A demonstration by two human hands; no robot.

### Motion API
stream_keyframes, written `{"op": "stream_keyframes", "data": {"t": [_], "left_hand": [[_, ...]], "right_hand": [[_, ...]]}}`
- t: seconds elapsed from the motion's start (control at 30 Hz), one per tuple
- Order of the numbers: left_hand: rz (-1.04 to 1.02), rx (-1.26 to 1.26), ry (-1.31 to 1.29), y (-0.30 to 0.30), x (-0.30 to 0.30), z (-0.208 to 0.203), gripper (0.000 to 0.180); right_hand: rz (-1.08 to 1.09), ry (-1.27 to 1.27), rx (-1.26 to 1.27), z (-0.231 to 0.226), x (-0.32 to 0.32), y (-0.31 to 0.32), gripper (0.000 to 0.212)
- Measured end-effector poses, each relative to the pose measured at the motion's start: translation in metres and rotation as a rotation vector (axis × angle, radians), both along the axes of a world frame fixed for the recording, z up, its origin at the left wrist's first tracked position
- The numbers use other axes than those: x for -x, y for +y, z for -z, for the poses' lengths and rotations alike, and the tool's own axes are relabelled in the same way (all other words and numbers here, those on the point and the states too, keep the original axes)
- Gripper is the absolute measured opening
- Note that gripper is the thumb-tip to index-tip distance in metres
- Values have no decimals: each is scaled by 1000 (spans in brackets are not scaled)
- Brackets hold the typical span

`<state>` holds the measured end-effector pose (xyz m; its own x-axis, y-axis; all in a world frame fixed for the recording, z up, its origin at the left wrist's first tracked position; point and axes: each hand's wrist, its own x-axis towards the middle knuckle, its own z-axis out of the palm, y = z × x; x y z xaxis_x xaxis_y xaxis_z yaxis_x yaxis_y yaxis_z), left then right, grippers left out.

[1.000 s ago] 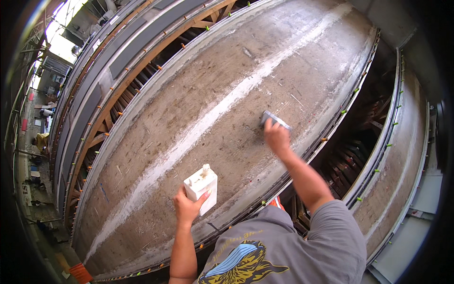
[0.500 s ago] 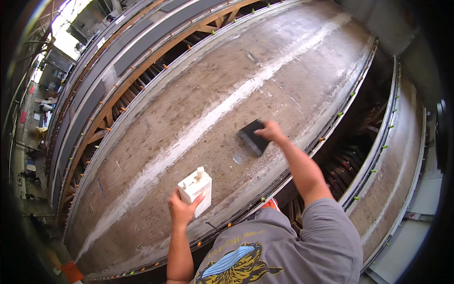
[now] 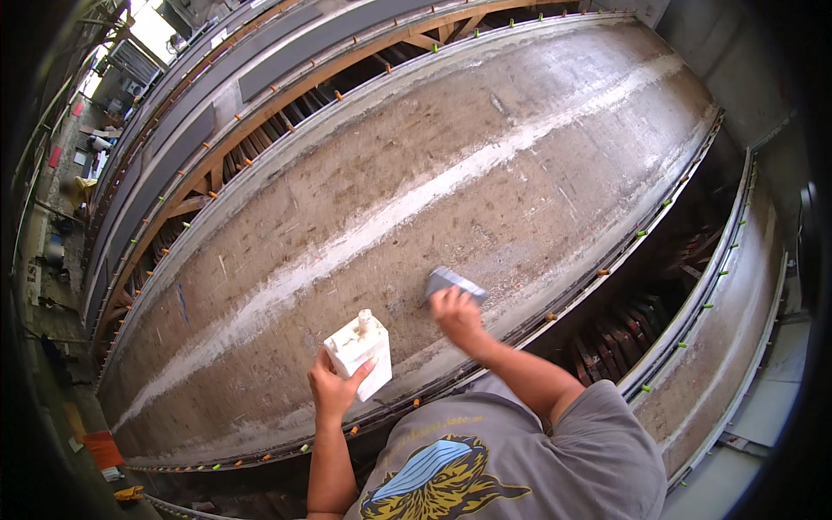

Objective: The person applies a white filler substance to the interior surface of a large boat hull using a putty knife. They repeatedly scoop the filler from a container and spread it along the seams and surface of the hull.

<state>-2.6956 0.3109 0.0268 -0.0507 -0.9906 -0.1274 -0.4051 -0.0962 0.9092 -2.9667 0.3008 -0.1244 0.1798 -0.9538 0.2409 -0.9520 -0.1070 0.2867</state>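
My left hand [image 3: 334, 386] is wrapped round a white rectangular bottle [image 3: 362, 351] with a short spout on top. It holds the bottle tilted above the near side of a long brown panel [image 3: 537, 212]. To its right, my right hand [image 3: 459, 319] grips a flat, grey and dark rectangular pad or spreader [image 3: 455, 282]. That tool is low at the panel's surface; its underside is hidden, so I cannot tell whether it touches. A rough whitish band [image 3: 403, 201] runs lengthwise along the panel's middle.
Small orange and green pegs [image 3: 549, 317] line the panel's rims. A dark gap with stacked slats [image 3: 615, 338] separates it from another long panel [image 3: 724, 334] on the right. Grey strips lie on a wooden frame [image 3: 299, 61] at the far left. An orange sheet [image 3: 102, 450] is at lower left.
My right hand has drawn the flat tool nearer to me and slightly left, turning it. My left hand keeps the bottle in nearly the same place. The view has shifted slightly.
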Motion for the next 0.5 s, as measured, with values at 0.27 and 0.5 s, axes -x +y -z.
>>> {"op": "stream_keyframes", "data": {"t": [0.27,0.5], "left_hand": [[-33,25,13,5,-5,-4,50],[-136,120,-133,34,-5,0,53]], "right_hand": [[24,-834,-658,-40,13,-57,44],[129,-944,-705,-12,107,-135,55]]}}
